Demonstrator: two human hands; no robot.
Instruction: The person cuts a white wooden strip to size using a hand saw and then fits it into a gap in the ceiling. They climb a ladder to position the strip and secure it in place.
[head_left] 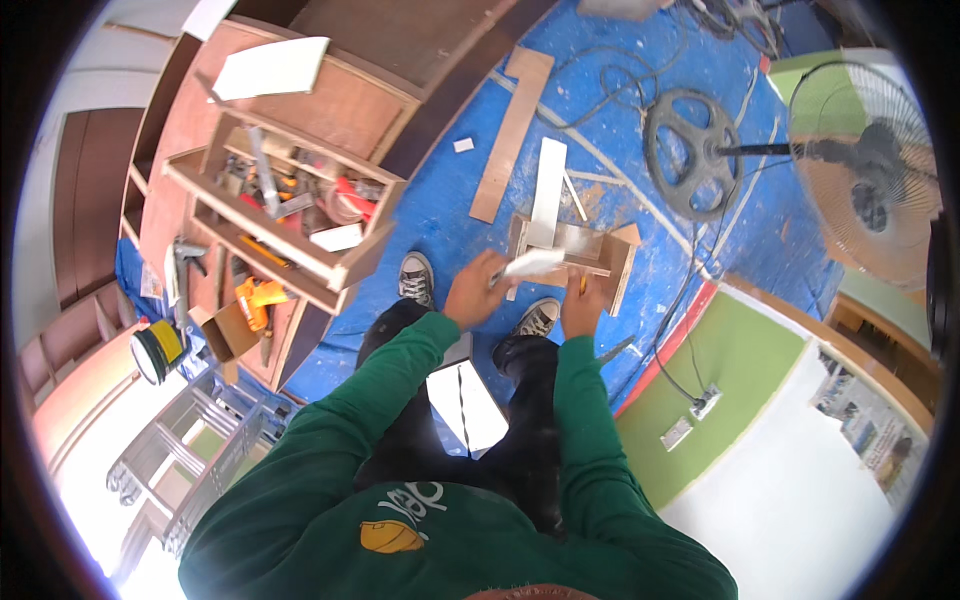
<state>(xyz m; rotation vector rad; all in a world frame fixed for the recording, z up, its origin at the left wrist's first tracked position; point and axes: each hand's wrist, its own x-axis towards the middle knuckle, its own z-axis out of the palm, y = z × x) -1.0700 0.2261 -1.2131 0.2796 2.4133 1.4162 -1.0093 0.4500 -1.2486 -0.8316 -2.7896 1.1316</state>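
You stand on a blue floor covering point(450, 200), looking straight down past your green sleeves and dark trousers to your two grey sneakers.

Left hand point(474, 290): fingers curled shut around one end of a thin white strip point(530, 264). The strip runs from that grip to the right, across the near edge of the small wooden box frame point(585, 255).

Right hand point(583, 305): closed on a short yellow pencil point(582, 284), its tip pointing up toward the frame. The hand sits just at the frame's near edge; whether the tip touches wood, I cannot tell.

The wooden box frame lies on the floor just ahead of your right shoe, open side up, brown panels joined at corners. A longer white board point(547, 190) lies across its far side, running away from you. A plain wooden plank point(512, 130) lies further left of it, well apart from your hands.

To your left: an open wooden cabinet point(290, 230) lying on its back, its compartments full of tools, among them orange-handled ones. A white sheet point(270, 68) rests on its upper part.

To your right: a standing fan point(865, 170), its round black base point(692, 150) on the floor, cables trailing around it. A green and white panel point(730, 400) with a power strip point(705, 402) on it lies at lower right.

Between your legs a white shiny panel point(465, 405) shows.
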